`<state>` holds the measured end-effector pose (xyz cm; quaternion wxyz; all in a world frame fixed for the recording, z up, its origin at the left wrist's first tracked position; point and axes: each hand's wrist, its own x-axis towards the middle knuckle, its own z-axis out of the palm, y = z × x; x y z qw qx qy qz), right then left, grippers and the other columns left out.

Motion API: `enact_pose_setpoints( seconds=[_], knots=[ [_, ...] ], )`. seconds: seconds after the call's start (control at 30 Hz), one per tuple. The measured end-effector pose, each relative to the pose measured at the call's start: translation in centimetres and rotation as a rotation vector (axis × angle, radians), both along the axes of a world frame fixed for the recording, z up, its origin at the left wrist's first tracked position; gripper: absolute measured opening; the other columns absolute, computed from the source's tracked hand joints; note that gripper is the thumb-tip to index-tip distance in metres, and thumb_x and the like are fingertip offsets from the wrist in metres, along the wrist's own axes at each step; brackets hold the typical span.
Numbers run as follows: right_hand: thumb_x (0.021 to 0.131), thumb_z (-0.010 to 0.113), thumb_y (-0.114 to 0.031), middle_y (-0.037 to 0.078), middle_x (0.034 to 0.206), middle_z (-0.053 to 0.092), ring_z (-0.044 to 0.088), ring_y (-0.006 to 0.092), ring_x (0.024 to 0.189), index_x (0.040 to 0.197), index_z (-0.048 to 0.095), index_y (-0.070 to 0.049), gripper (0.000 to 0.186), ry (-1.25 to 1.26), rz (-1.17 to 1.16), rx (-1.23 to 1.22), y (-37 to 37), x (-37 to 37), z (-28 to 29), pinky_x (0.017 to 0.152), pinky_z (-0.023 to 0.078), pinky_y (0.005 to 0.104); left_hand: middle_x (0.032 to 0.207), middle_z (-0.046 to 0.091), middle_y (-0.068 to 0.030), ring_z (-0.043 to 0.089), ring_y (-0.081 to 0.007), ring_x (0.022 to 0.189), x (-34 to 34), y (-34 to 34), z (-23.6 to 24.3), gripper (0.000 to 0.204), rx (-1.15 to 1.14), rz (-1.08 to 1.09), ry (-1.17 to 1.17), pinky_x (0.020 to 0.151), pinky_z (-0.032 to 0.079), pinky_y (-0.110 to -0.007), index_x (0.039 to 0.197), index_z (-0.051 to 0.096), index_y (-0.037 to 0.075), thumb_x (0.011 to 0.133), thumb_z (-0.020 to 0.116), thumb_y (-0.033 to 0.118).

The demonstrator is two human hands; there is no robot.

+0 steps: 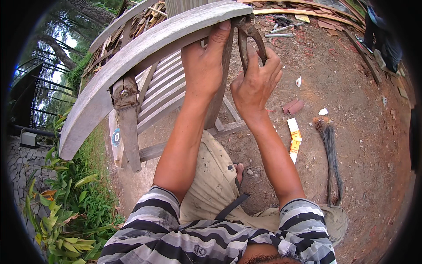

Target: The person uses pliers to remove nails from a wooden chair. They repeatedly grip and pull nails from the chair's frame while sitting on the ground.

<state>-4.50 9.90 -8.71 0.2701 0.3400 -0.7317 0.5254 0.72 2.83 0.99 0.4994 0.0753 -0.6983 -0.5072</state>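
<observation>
A weathered grey wooden chair (167,90) with a slatted part is tilted in front of me. Its curved armrest (145,42) runs across the upper left. My left hand (204,66) is wrapped round the armrest near its right end, thumb on its edge. My right hand (258,83) holds the handles of rusty pincers (250,31). Their jaws are at the armrest's right end, where dark, rough wood shows; what they bite on is too small to tell. Toward the armrest's other end, a chair post (127,127) has a split top with a metal fastener (125,93) in it.
A blue-and-white disc (116,137) is by the post. On the dirt to my right lie a bundle of wire (330,154), yellow-and-white packets (294,136) and reddish pieces (292,106). Scrap wood (101,57) is piled behind. A person (380,33) is at far right; plants (66,215) grow left.
</observation>
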Motion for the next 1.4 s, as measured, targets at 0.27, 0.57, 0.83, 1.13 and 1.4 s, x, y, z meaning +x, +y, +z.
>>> enact_pose_setpoints(
  seconds=[0.27, 0.57, 0.83, 1.13, 1.4],
  knots=[
    [0.067, 0.064, 0.014, 0.026, 0.161, 0.027, 0.02, 0.0533, 0.152, 0.146, 0.054, -0.026, 0.089, 0.226, -0.02, -0.027, 1.4, -3.9, 0.6, 0.12, 0.031, 0.0609, 0.12, 0.071, -0.014, 0.065, -0.0231, 0.113, 0.4, -0.6, -0.8, 0.053, -0.178, 0.133, -0.04, 0.102, 0.047, -0.036, 0.126, 0.068, -0.002, 0.098, 0.073, 0.042],
    [0.067, 0.063, 0.015, 0.026, 0.164, 0.022, 0.017, 0.0549, 0.153, 0.141, 0.058, -0.025, 0.084, 0.337, -0.002, 0.024, 2.0, -6.7, 0.8, 0.122, 0.026, 0.0616, 0.112, 0.07, -0.0157, 0.067, -0.0263, 0.107, -0.1, 0.9, -1.9, 0.066, -0.284, 0.242, -0.036, 0.098, 0.05, -0.039, 0.121, 0.066, -0.004, 0.091, 0.078, 0.053],
    [0.068, 0.058, 0.015, 0.031, 0.163, 0.019, 0.015, 0.0573, 0.152, 0.141, 0.057, -0.018, 0.08, 0.304, 0.019, -0.047, 1.3, -5.7, -0.4, 0.122, 0.019, 0.067, 0.113, 0.073, -0.0149, 0.068, -0.023, 0.107, -0.4, 2.0, 0.1, 0.064, -0.048, 0.222, -0.131, 0.095, 0.052, -0.036, 0.124, 0.065, -0.006, 0.079, 0.093, 0.03],
    [0.069, 0.058, 0.016, 0.023, 0.16, 0.026, 0.018, 0.0533, 0.151, 0.135, 0.068, -0.032, 0.082, 0.325, 0.033, -0.042, 1.6, -6.5, -0.1, 0.122, 0.025, 0.0617, 0.114, 0.073, -0.0142, 0.068, -0.0234, 0.108, -0.7, 1.4, -1.2, 0.063, -0.116, 0.225, -0.076, 0.097, 0.052, -0.036, 0.124, 0.064, -0.005, 0.086, 0.086, 0.04],
    [0.07, 0.064, 0.011, 0.02, 0.151, 0.037, 0.031, 0.0466, 0.145, 0.132, 0.07, -0.032, 0.076, 0.33, -0.055, -0.016, 1.2, -6.5, -0.4, 0.109, 0.036, 0.0542, 0.122, 0.07, -0.015, 0.065, -0.0242, 0.117, -0.5, 1.4, -0.9, 0.061, -0.158, 0.172, -0.12, 0.103, 0.049, -0.038, 0.13, 0.061, -0.004, 0.092, 0.08, 0.04]
  ],
)
